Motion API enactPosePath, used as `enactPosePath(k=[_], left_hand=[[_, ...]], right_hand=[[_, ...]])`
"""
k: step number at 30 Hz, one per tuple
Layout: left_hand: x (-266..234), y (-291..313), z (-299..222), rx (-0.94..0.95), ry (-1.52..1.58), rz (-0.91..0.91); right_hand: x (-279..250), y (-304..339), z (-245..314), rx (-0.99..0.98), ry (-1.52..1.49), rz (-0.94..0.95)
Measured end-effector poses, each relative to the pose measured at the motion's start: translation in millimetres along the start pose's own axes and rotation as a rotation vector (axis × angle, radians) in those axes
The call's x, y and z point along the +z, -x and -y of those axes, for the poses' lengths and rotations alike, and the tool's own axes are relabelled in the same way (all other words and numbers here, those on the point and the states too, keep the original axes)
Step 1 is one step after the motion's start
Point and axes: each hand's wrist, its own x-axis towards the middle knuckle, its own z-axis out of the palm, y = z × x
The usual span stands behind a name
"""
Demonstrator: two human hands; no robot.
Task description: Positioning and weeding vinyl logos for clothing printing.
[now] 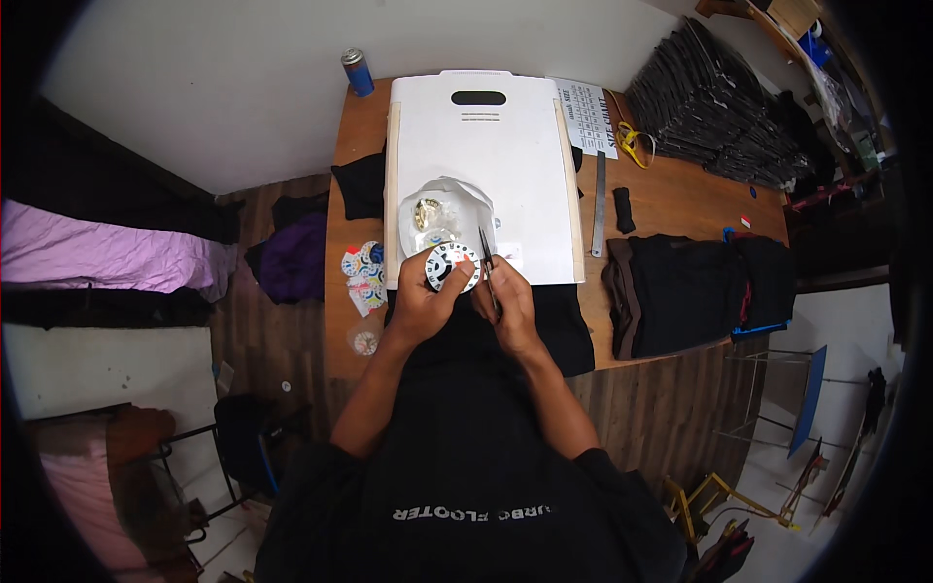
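Observation:
My left hand [418, 306] is closed on a round white printed disc [442, 282] with dark lettering round its edge and a patch of red, probably a paper or fabric label. Close beside it, my right hand [517, 316] is wrapped round dark scissors [484, 241], whose blades point away from me at the disc's right edge. Just beyond both hands, a crumpled white bag [476, 204] with small round pieces inside lies on a white board [530, 165]. Black cloth [564, 330] sticks out from under the board's near end.
Colourful round cut-outs [364, 277] lie on the wooden table [680, 209] at left. To the right are a metal ruler [599, 199], yellow-handled scissors [634, 144], folded dark garments [685, 291] and a tall black stack [714, 107]. A blue can [358, 73] stands at the far left corner.

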Motion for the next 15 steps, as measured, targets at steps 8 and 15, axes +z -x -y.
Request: enactPosePath(k=[8, 15], left_hand=[[8.5, -0.1, 5.4, -0.019, 0.065, -0.068], [18.1, -2.8, -2.1, -0.003, 0.078, -0.121]], right_hand=[[8.7, 1.2, -6.0, 0.008, 0.019, -0.127], [13.5, -0.2, 11.7, -0.041, -0.014, -0.194]])
